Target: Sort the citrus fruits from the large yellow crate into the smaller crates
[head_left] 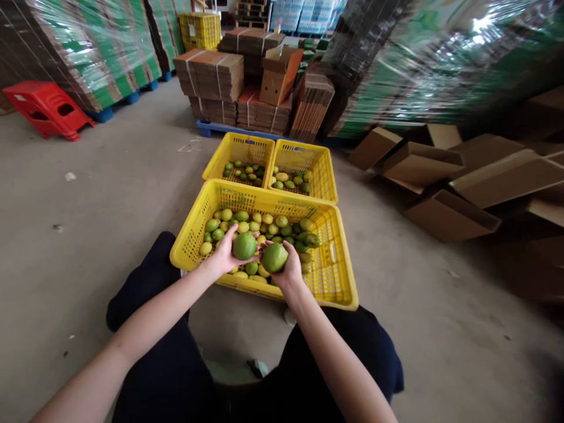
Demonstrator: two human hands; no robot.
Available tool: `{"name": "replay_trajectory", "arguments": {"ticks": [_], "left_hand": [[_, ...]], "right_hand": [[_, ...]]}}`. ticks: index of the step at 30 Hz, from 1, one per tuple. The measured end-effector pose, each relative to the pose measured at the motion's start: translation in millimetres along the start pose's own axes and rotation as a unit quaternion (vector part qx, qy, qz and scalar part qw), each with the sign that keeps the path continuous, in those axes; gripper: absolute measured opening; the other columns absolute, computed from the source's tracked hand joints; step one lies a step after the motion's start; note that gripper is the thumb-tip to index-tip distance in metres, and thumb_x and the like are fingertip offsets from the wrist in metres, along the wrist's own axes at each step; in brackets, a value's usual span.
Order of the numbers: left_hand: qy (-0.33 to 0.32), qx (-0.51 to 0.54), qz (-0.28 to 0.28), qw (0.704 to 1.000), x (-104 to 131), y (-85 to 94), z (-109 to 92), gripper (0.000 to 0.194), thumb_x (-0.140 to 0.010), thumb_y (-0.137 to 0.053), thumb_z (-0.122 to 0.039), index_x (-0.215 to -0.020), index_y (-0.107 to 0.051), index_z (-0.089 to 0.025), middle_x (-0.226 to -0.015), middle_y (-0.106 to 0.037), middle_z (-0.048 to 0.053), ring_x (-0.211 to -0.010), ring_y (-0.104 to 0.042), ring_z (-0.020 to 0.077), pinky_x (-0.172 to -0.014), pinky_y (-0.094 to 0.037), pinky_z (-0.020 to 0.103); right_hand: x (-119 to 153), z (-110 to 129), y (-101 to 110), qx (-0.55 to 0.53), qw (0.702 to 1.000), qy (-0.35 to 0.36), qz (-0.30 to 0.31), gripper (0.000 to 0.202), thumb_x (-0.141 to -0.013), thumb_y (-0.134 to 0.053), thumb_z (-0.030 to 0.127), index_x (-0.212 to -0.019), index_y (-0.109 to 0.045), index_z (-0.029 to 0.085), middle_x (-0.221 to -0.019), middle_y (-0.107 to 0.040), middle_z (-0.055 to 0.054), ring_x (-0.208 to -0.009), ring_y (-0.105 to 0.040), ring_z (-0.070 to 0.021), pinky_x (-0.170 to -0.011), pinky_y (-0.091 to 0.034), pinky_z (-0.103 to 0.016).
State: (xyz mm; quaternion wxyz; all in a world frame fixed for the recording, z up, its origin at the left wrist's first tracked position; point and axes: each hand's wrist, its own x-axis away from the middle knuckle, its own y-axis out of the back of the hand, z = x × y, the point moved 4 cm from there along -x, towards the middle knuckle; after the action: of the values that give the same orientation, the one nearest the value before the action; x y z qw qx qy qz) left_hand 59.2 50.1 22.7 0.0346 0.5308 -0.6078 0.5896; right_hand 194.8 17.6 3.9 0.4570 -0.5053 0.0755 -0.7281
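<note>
My left hand (225, 254) holds a round green citrus fruit (244, 246) over the near yellow crate (337, 282). My right hand (288, 271) holds a second green fruit (274, 257) right beside it, the two fruits almost touching. The near crate is partly filled with several green and yellowish fruits (268, 226). Beyond it stand two smaller yellow crates side by side: the left one (240, 148) and the right one (312, 158), each with a shallow layer of fruit. My knees in dark trousers flank the near crate.
Concrete floor all around. Stacked flat cardboard bundles (211, 73) and wrapped pallets (88, 53) stand behind. Open cardboard boxes (449, 214) lie at the right. A red plastic stool (46, 108) lies tipped at the far left. Another yellow crate (200, 29) sits far back.
</note>
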Motion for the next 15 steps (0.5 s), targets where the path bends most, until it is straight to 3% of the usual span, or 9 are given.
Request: {"name": "replay_trajectory", "arguments": {"ticks": [5,11,15], "left_hand": [[-0.041,-0.027,-0.027,0.998,2,-0.2,-5,0.020,-0.092,-0.061,-0.029,-0.098,-0.065,-0.010,-0.074,-0.070,0.011,-0.067,-0.071,0.0223,-0.064,-0.062,0.034],[-0.044,-0.003,-0.032,0.998,1,2.0,-5,0.036,-0.098,-0.043,-0.036,-0.096,-0.067,-0.009,-0.067,-0.069,0.012,-0.051,-0.064,0.0184,-0.042,-0.051,0.025],[-0.061,0.008,-0.020,0.998,-1,0.7,-5,0.031,-0.096,-0.046,-0.028,-0.106,-0.069,-0.010,-0.080,-0.074,0.013,-0.066,-0.072,0.0235,-0.053,-0.059,0.031]], "right_hand": [[11,7,-5,-0.014,1.000,0.005,-0.006,0.019,-0.082,-0.058,0.033,-0.077,-0.069,0.018,-0.062,-0.070,-0.003,-0.050,-0.064,-0.0177,-0.051,-0.057,-0.030],[12,5,-6,-0.015,0.999,-0.007,-0.029,0.016,-0.084,-0.065,0.032,-0.072,-0.064,0.021,-0.057,-0.068,-0.001,-0.049,-0.064,-0.0182,-0.050,-0.055,-0.031],[4,3,-1,-0.006,0.999,0.016,-0.048,0.015,-0.085,-0.067,0.030,-0.073,-0.065,0.021,-0.059,-0.070,-0.001,-0.050,-0.065,-0.0168,-0.049,-0.053,-0.026]]}}
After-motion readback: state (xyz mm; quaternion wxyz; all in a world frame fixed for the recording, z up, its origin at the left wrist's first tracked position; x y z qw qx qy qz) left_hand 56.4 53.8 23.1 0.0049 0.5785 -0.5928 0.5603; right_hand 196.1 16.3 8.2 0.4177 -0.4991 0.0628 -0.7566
